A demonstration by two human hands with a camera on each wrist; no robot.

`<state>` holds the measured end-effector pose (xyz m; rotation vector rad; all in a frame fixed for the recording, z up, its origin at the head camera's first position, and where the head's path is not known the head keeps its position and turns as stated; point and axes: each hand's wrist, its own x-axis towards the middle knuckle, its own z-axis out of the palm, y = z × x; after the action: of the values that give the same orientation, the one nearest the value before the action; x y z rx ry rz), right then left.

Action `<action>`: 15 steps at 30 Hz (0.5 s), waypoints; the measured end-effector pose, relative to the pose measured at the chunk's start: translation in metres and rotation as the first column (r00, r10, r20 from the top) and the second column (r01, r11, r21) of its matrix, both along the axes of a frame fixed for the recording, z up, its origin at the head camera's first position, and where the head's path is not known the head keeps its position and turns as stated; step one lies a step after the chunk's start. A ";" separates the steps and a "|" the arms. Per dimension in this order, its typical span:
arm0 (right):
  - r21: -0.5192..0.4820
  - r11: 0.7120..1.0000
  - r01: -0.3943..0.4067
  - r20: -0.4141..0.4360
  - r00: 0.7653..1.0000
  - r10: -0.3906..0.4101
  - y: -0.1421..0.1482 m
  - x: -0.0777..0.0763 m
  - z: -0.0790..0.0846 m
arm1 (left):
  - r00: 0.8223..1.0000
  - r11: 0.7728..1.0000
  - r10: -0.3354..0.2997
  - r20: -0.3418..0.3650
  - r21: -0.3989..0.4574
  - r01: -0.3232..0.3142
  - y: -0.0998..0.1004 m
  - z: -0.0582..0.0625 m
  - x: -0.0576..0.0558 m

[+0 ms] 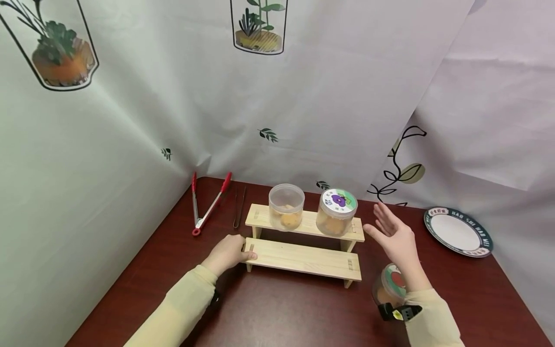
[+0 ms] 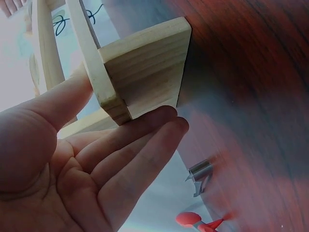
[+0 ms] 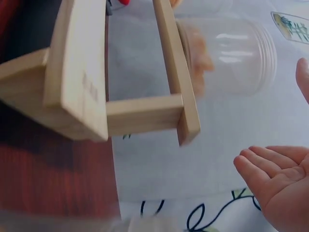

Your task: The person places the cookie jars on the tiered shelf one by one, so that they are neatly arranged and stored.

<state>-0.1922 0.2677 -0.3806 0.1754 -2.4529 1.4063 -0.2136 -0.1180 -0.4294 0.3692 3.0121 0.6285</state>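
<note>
Lengthwise, lower shelf (image 1: 299, 259) runs left-right; left hand (image 1: 227, 254) grips left end, right hand (image 1: 395, 241) free.

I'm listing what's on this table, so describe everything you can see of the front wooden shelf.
The front wooden shelf is a long, pale, grained plank on short supports, with small joint marks near its ends. It stands upright on the dark table, lower than the rear shelf. The left hand grips its left end, thumb on top.
</note>
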 end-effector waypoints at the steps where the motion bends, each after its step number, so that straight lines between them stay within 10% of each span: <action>1: 0.009 1.000 -0.001 0.002 1.000 0.001 0.002 0.002 -0.001 | 1.000 1.000 0.001 0.003 0.001 -0.001 0.000 0.000 0.000; 15: 0.086 0.996 -0.024 -0.039 0.999 0.027 0.040 0.031 -0.016 | 1.000 1.000 -0.003 0.008 0.001 0.003 0.001 0.000 0.001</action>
<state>-0.1607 0.3082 -0.3962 0.2519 -2.4882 1.2958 -0.2130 -0.1175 -0.4294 0.3702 3.0036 0.6297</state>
